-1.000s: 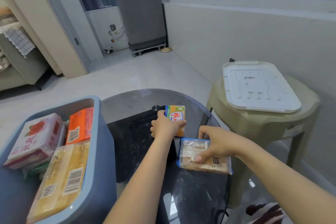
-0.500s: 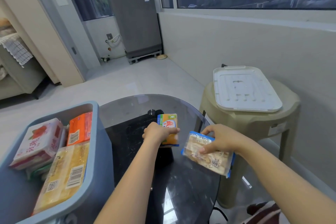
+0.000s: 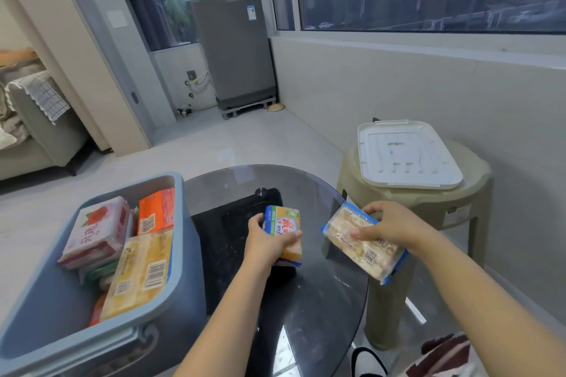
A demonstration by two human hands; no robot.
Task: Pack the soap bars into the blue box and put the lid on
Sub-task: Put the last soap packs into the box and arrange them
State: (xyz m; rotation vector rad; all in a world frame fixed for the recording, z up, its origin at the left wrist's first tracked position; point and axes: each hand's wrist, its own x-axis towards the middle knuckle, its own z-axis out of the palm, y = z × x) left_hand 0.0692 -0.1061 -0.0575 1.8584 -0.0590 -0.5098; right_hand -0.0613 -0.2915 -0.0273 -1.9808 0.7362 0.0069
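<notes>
A round dark glass table [image 3: 309, 294] fills the middle of the view; to its right stands a beige plastic stool [image 3: 428, 223], and the white lid [image 3: 407, 156] lies flat on the stool's seat, well apart from the blue box [image 3: 171, 309], which sits open at the table's left edge; a grey appliance [image 3: 235, 49] stands against the far wall under the windows, and a sofa [image 3: 33, 131] with a checked cloth shows at the far left; nothing lies on the glass between the hands and the box's near wall.

Compared with a second ago, both packets are off the table; the pale packet, then pressed flat on the glass, is now raised and tilted, and the view has tipped upward so more window shows; the lid and the box's contents are unchanged.

The left hand [image 3: 269, 242] is closed around a yellow soap bar [image 3: 286, 232] in a wrapper with a red-and-white label and a blue end, held just above the glass; the right hand [image 3: 395, 226] grips a pale soap packet [image 3: 364, 242] with blue edges, thumb under and fingers over the top, its barcode side facing up, beyond the table's right rim; the blue box already holds several wrapped bars: a pink-and-white packet [image 3: 98, 229], an orange packet [image 3: 156, 211] and a long yellow packet [image 3: 141, 275] with barcodes, lying side by side and overlapping, with more underneath that cannot be made out.
</notes>
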